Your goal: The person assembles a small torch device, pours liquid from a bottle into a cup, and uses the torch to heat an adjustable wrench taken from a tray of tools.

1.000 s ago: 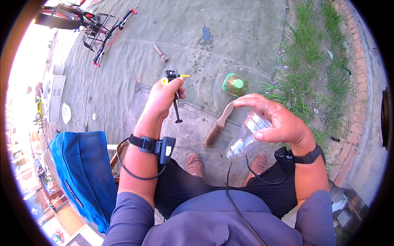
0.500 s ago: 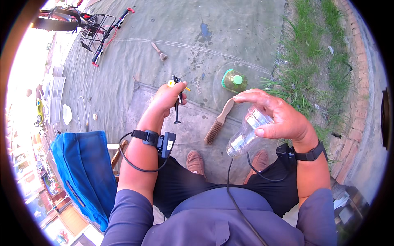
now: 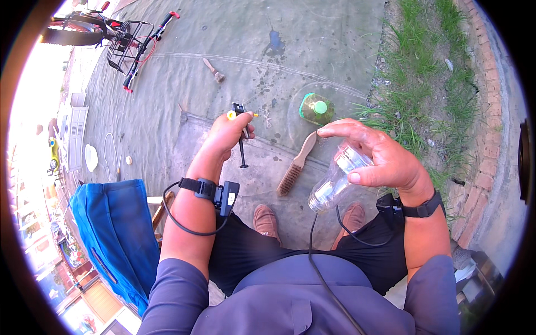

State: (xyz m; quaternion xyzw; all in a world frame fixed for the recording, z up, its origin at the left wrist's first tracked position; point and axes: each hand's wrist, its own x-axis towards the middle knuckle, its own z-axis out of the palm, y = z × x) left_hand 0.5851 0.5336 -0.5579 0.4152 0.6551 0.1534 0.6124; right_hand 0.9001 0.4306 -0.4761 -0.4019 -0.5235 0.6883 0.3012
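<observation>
My left hand [image 3: 230,134] is closed around a black pump spray head [image 3: 239,107] with a yellow nozzle. Its thin black rod [image 3: 242,153] hangs below the fingers and ends in a short crosspiece. To the right, my right hand [image 3: 385,159] grips a clear plastic bottle [image 3: 334,181], its narrow end tilted down toward my knees. The fingers hide part of the bottle, and I cannot tell whether anything is inside. Between the hands, a wire brush [image 3: 297,164] with a wooden handle lies on the ground. Just beyond it stands a transparent jug [image 3: 316,109] with a green cap.
A paintbrush [image 3: 214,71] lies farther off on the grey-green ground sheet [image 3: 184,33]. A bicycle [image 3: 125,47] is at the far left, and blue cloth [image 3: 114,234] hangs beside my left arm. Grass [image 3: 421,72] and a brick edging [image 3: 491,111] run along the right.
The rod below my left hand has swung slightly to the right. Both hands keep their holds, and the whole view has shifted a little.
</observation>
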